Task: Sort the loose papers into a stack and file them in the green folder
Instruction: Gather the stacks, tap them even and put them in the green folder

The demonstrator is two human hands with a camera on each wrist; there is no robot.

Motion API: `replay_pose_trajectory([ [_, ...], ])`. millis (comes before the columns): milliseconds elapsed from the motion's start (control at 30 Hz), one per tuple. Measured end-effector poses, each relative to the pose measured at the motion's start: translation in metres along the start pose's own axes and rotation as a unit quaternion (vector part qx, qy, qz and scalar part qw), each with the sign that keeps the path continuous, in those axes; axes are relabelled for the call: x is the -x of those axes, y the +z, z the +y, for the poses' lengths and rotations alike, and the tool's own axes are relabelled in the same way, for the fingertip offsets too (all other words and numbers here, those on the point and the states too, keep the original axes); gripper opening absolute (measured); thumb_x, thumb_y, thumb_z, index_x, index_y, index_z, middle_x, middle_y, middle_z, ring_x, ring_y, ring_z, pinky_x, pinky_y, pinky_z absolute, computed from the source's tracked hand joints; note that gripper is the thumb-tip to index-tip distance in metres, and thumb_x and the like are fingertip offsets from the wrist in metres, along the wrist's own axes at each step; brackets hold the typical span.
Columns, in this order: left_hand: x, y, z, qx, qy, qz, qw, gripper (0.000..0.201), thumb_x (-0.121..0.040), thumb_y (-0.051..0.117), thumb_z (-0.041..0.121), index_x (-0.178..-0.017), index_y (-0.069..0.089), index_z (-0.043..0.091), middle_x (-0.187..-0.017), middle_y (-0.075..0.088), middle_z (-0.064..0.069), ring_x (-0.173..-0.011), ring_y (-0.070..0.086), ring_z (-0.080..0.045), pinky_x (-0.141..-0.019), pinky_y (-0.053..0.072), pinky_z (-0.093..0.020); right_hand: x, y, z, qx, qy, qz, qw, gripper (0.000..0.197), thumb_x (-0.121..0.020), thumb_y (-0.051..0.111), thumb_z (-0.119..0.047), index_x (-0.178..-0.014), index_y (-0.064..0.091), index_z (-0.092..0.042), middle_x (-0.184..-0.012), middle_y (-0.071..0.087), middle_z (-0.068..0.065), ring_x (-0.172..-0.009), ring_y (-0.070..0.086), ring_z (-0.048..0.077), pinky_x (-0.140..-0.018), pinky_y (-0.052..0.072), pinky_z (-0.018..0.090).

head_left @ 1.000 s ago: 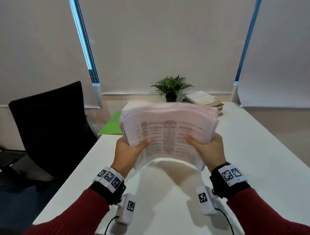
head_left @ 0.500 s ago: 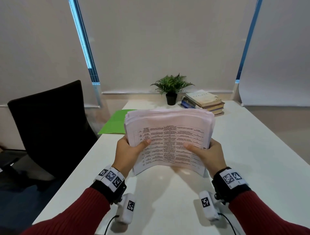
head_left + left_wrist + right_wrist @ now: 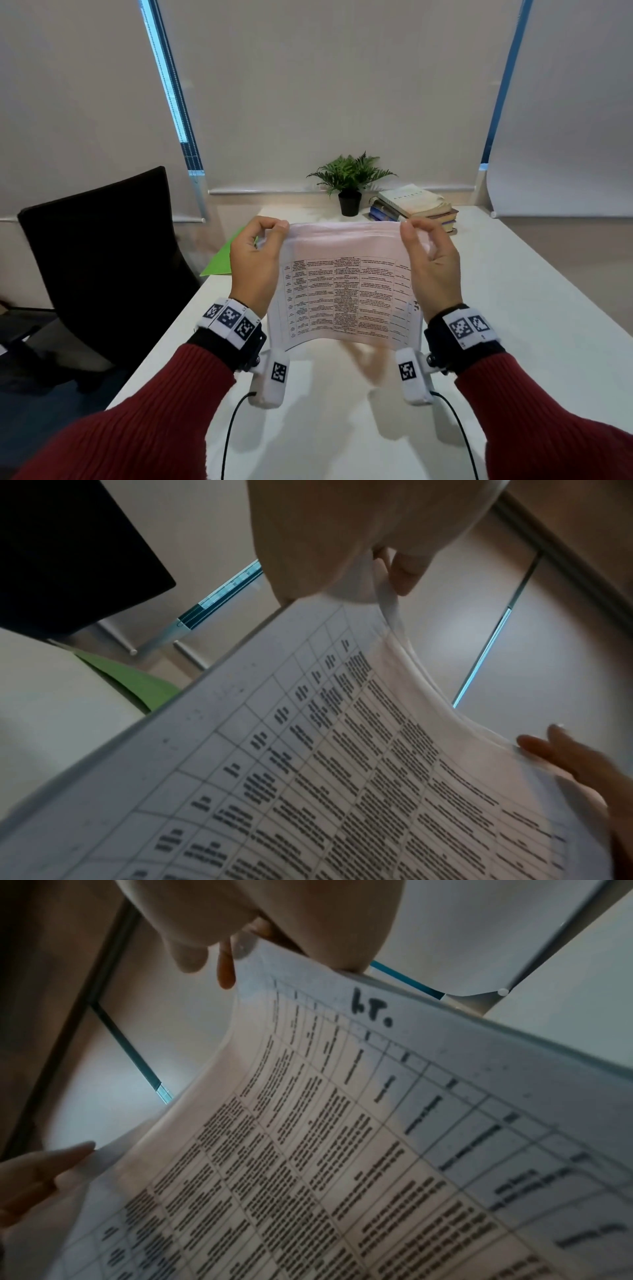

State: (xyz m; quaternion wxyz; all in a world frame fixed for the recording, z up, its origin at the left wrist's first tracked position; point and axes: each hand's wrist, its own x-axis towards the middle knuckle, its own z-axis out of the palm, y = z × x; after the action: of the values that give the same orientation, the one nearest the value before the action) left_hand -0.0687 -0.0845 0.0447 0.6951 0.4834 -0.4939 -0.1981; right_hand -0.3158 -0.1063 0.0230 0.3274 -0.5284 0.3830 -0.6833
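A stack of printed papers (image 3: 346,291) with a table of text hangs upright above the white table (image 3: 513,308), its lower edge curling toward me. My left hand (image 3: 255,260) pinches the stack's upper left corner. My right hand (image 3: 430,263) pinches the upper right corner. The left wrist view shows the papers (image 3: 342,764) from below, and the right wrist view shows the papers (image 3: 342,1137) with a handwritten mark near the edge. The green folder (image 3: 219,263) lies flat on the table's left side, partly hidden behind my left hand; a slice of the folder (image 3: 133,683) shows beside the papers.
A black office chair (image 3: 99,257) stands left of the table. At the table's far end sit a small potted plant (image 3: 350,181) and a pile of books (image 3: 416,207). Window blinds close off the back.
Both hands slid from the stack's lower sides up to its top corners. The papers swung from lying tilted in my hands to hanging upright.
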Motion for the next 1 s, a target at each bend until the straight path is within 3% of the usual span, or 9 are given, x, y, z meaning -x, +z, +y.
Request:
replay_pose_trajectory([
  [133,-0.001,0.002,-0.003,0.002,0.000,0.018,1.000,0.015,-0.098,0.071,0.019,-0.098,0.066,0.005,-0.087,0.064,0.010,-0.083,0.057,-0.005,-0.086,0.048,-0.030,-0.001,0.004,-0.002,0.005,-0.024,0.049,0.998,0.025,-0.095,0.071,-0.034,-0.086,0.061,-0.014,-0.084,0.066,-0.009,-0.079,0.064,0.007,-0.077,0.057,0.038],
  [200,-0.001,0.001,0.000,-0.017,0.008,0.013,1.000,0.020,-0.099,0.072,0.032,-0.115,0.065,0.022,-0.105,0.067,0.007,-0.094,0.061,-0.007,-0.091,0.050,-0.029,-0.003,0.004,-0.003,0.006,-0.024,0.044,0.999,0.022,-0.094,0.073,-0.032,-0.092,0.061,-0.014,-0.086,0.067,-0.021,-0.085,0.066,0.004,-0.085,0.060,0.050],
  [267,-0.002,0.001,-0.001,-0.056,0.026,-0.004,0.998,0.019,-0.100,0.071,0.041,-0.117,0.069,0.033,-0.115,0.072,0.009,-0.102,0.065,-0.006,-0.099,0.052,-0.031,-0.004,0.004,-0.005,0.019,-0.033,0.030,0.999,0.019,-0.096,0.072,-0.031,-0.113,0.068,-0.024,-0.105,0.068,-0.033,-0.107,0.067,0.000,-0.096,0.058,0.045],
  [333,-0.003,0.003,-0.001,-0.055,0.027,-0.003,0.998,0.020,-0.100,0.071,0.039,-0.095,0.076,0.020,-0.094,0.073,0.011,-0.089,0.064,-0.007,-0.092,0.055,-0.041,-0.004,0.006,-0.005,0.042,-0.046,0.036,0.997,0.025,-0.096,0.071,-0.029,-0.121,0.072,-0.026,-0.115,0.069,-0.027,-0.118,0.062,-0.004,-0.107,0.052,0.034],
  [400,-0.005,0.004,-0.002,-0.040,0.004,0.016,0.999,0.027,-0.098,0.072,0.030,-0.080,0.070,0.010,-0.078,0.065,0.008,-0.077,0.057,-0.010,-0.081,0.053,-0.042,-0.006,0.007,-0.005,0.038,-0.038,0.061,0.997,0.016,-0.094,0.074,-0.027,-0.108,0.077,-0.020,-0.102,0.075,-0.018,-0.104,0.067,-0.002,-0.102,0.055,0.038],
  [600,-0.009,0.006,-0.007,-0.053,-0.021,0.046,0.997,0.024,-0.091,0.068,0.012,-0.076,0.055,-0.003,-0.070,0.048,0.003,-0.065,0.040,-0.008,-0.062,0.039,-0.028,-0.008,0.006,0.000,0.029,0.012,0.091,0.995,0.009,-0.088,0.078,-0.025,-0.081,0.077,-0.031,-0.078,0.072,-0.018,-0.085,0.068,0.012,-0.086,0.061,0.043],
  [867,-0.014,0.001,-0.010,-0.058,-0.032,0.004,0.998,0.008,-0.094,0.071,0.022,-0.092,0.071,0.014,-0.087,0.070,0.005,-0.081,0.060,-0.010,-0.079,0.053,-0.034,-0.010,0.004,0.001,0.029,0.029,0.065,0.997,0.011,-0.090,0.072,-0.023,-0.080,0.068,-0.026,-0.077,0.067,-0.010,-0.077,0.067,0.022,-0.063,0.055,0.034],
  [933,-0.010,-0.008,-0.015,-0.028,-0.073,-0.046,0.996,0.028,-0.089,0.082,0.041,-0.104,0.071,0.020,-0.102,0.078,-0.002,-0.086,0.070,-0.015,-0.080,0.061,-0.040,-0.007,0.002,-0.002,0.033,0.031,0.050,0.998,0.007,-0.093,0.071,-0.025,-0.088,0.068,-0.021,-0.081,0.067,-0.007,-0.073,0.066,0.014,-0.058,0.056,0.030],
  [1000,-0.003,-0.020,-0.024,-0.003,-0.117,-0.111,0.987,0.049,-0.080,0.092,0.040,-0.119,0.069,0.020,-0.114,0.080,-0.006,-0.097,0.078,-0.020,-0.085,0.064,-0.040,-0.004,-0.002,-0.003,0.037,0.027,0.029,0.999,0.011,-0.092,0.074,-0.030,-0.095,0.069,-0.021,-0.089,0.071,-0.005,-0.074,0.068,0.009,-0.061,0.060,0.031],
])
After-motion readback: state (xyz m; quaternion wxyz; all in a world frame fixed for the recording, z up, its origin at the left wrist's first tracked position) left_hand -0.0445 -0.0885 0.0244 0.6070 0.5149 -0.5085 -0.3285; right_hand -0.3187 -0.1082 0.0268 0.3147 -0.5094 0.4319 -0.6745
